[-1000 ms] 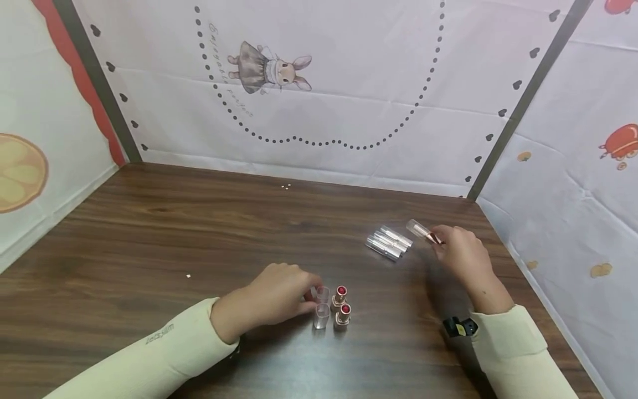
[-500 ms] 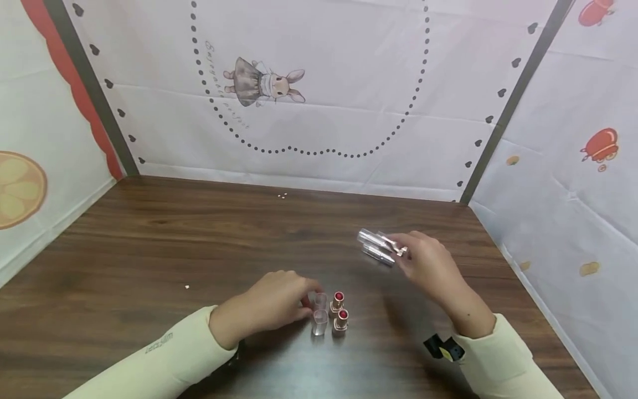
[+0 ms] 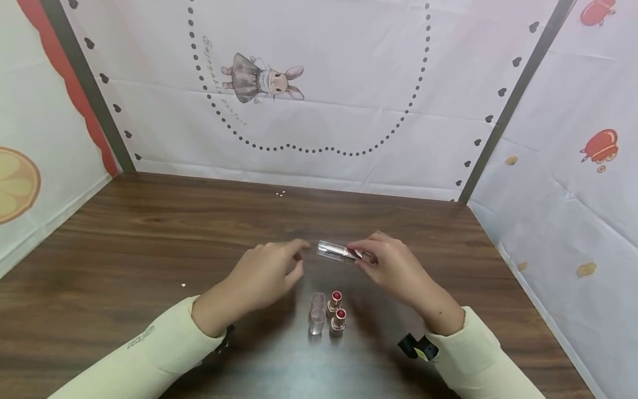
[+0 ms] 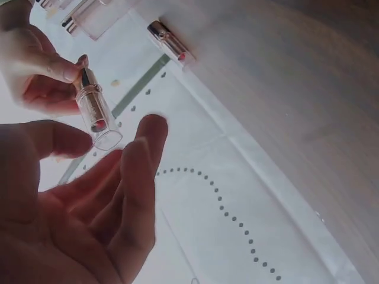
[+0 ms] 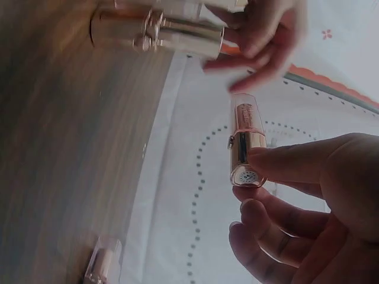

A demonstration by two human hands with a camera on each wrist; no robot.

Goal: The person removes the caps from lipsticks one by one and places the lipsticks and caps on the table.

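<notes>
My right hand (image 3: 396, 263) pinches a capped lipstick (image 3: 336, 251) by its rose-gold base, with the clear cap pointing left. Facing it, my left hand (image 3: 264, 274) is raised with thumb and fingers spread and nothing between them. In the left wrist view the cap's end (image 4: 106, 137) sits close to the left thumb and fingers. Nearer to me, two uncapped lipsticks (image 3: 336, 320) with red bullets stand upright side by side. Just left of them two clear caps (image 3: 317, 322) stand upright on the table.
Another capped lipstick (image 4: 170, 42) lies on the table, mostly hidden behind my right hand in the head view. White crumbs (image 3: 281, 193) dot the dark wooden table (image 3: 174, 221). Printed white sheets (image 3: 349, 72) close in the back and both sides.
My right hand has moved left from the lying lipsticks, bringing one capped lipstick to the middle. My left hand has left the clear caps, moving up and away with fingers spread.
</notes>
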